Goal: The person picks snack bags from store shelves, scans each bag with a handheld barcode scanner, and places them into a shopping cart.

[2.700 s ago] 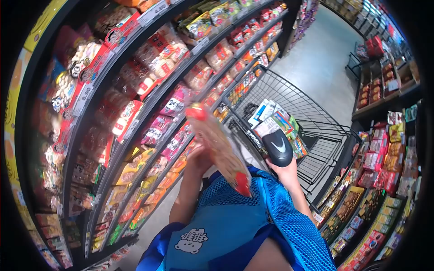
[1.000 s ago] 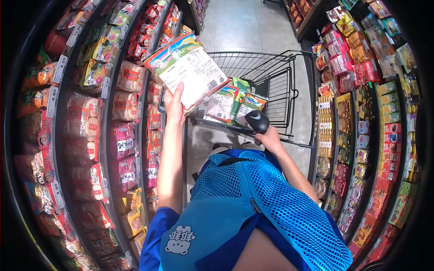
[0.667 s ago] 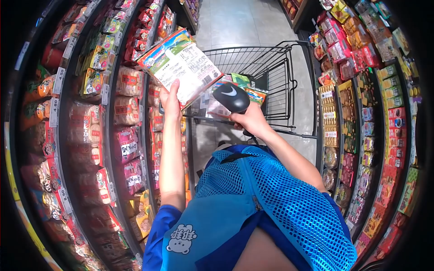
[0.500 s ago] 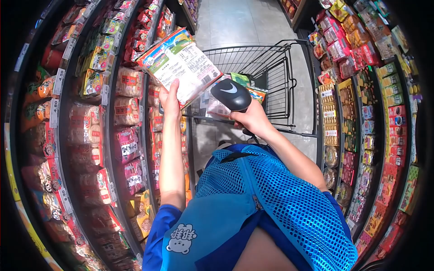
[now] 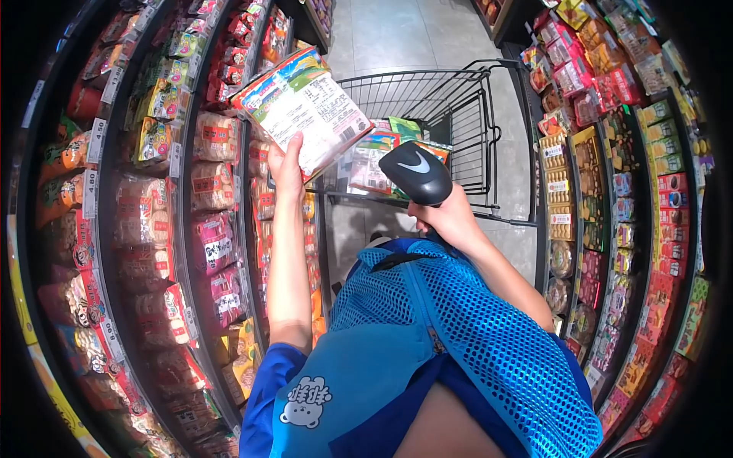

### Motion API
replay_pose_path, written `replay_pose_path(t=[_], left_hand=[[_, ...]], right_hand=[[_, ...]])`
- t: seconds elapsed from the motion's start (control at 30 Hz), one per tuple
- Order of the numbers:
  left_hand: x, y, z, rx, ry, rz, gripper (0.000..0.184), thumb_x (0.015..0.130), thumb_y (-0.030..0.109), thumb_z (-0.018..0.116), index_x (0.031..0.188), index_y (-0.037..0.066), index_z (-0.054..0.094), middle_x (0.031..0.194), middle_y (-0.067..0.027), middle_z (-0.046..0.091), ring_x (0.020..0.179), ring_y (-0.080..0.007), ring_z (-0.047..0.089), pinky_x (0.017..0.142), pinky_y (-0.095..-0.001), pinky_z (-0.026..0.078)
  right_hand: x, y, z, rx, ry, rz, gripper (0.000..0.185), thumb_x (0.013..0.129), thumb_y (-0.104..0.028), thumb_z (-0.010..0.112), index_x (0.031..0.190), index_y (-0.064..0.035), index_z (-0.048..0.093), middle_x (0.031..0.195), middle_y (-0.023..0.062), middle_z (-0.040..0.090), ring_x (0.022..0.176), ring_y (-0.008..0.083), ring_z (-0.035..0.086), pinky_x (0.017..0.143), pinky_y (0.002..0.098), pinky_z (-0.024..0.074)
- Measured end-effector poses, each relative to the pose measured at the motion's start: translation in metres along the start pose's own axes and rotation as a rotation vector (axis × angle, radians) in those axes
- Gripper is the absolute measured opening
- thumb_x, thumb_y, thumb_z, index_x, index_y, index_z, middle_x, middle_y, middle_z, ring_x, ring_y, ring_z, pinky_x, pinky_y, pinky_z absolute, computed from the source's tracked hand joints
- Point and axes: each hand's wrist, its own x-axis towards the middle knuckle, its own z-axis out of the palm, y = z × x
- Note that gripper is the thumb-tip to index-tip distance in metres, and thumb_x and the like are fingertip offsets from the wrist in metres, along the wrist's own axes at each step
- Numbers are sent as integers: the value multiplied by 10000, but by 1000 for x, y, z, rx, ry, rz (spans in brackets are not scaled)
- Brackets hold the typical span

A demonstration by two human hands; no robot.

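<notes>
In my left hand (image 5: 288, 169) I grip a snack packet (image 5: 313, 114) by its lower edge. Its printed white panel with a barcode faces up toward me, and colourful bands run along its top. My right hand (image 5: 450, 219) is wrapped round the handle of a black barcode scanner (image 5: 416, 172), whose head points forward. The scanner is apart from the packet, to its right. Beyond both hands stands a black wire shopping cart (image 5: 477, 130). Several packets (image 5: 374, 164) lie in it, partly hidden behind the scanner and the held packet.
Shelves of bagged snacks (image 5: 145, 217) rise close on my left, with price tags (image 5: 92, 191) along their edges. More shelves (image 5: 592, 191) of packaged goods line my right. Grey tiled floor (image 5: 382, 34) stretches ahead between them. I wear a blue mesh vest (image 5: 489, 343).
My right hand has moved the scanner to the right and back toward me, away from the packet. More of the packets in the cart now show. My left hand has stayed nearly still.
</notes>
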Motion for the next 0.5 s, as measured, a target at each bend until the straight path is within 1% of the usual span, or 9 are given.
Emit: replay_pose_path(t=[0.07, 0.17, 0.27, 0.3, 0.33, 0.4, 0.43, 0.47, 0.5], left_hand=[[1, -2, -5, 39, 16, -10, 406, 900, 97, 653, 1257, -42, 516, 1207, -108, 615, 1079, -154, 586, 948, -291, 447], [1, 5, -6, 25, 21, 55, 407, 892, 103, 667, 1244, -39, 521, 1199, -108, 617, 1065, -153, 590, 941, -291, 451], [5, 2, -17, 114, -16, 12, 405, 882, 105, 681, 1229, -34, 525, 1182, -108, 624, 1049, -153, 597, 931, -288, 457], [8, -6, -21, 224, -12, 24, 383, 879, 119, 693, 1193, -29, 532, 1136, -97, 642, 999, -149, 615, 896, -286, 476], [11, -17, -29, 449, -50, 2, 353, 872, 116, 705, 1150, -22, 538, 1079, -86, 656, 952, -142, 625, 855, -279, 492], [10, -52, -32, 407, -84, -120, 313, 866, 101, 712, 1104, -14, 543, 1045, -82, 660, 926, -132, 629, 816, -267, 495], [18, -91, -47, 328, -137, -104, 294, 861, 72, 709, 1089, -14, 544, 1047, -95, 661, 937, -132, 629, 817, -263, 493], [20, -108, -50, 475, -174, -204, 307, 859, 62, 704, 1107, -19, 543, 1052, -97, 662, 950, -135, 631, 822, -264, 492], [24, -139, -56, 438, -232, -197, 320, 856, 59, 706, 1120, -19, 542, 1046, -94, 661, 922, -133, 632, 809, -265, 496]], right_hand=[[-4, 5, -6, 36, 17, -17, 157, 782, -4, 656, 928, 27, 608, 678, 26, 624, 543, 84, 581, 487, 233, 469], [-16, 8, -17, 131, 94, -75, 122, 774, 22, 651, 894, 32, 631, 704, 42, 640, 559, 90, 589, 515, 237, 484], [-26, 15, -34, 138, 174, -69, 73, 769, 56, 633, 838, 31, 638, 725, 54, 649, 573, 96, 593, 530, 246, 487], [-29, 21, -39, 131, 217, -59, 69, 769, 57, 631, 833, 31, 639, 725, 53, 648, 573, 96, 593, 528, 246, 485], [-32, 29, -43, 124, 262, -48, 65, 770, 59, 628, 827, 31, 640, 726, 52, 648, 574, 95, 593, 525, 246, 483], [-39, 52, -52, 128, 325, -9, 75, 775, 54, 625, 844, 34, 645, 727, 53, 651, 566, 95, 595, 516, 245, 478], [-44, 60, -55, 129, 349, 14, 78, 776, 52, 624, 849, 35, 646, 728, 54, 653, 563, 96, 596, 515, 245, 477], [-49, 68, -58, 129, 374, 36, 81, 778, 50, 624, 854, 36, 648, 729, 55, 655, 561, 96, 596, 513, 245, 477], [-55, 74, -61, 104, 389, 76, 86, 780, 41, 629, 862, 38, 654, 726, 56, 659, 559, 99, 602, 514, 248, 479]])
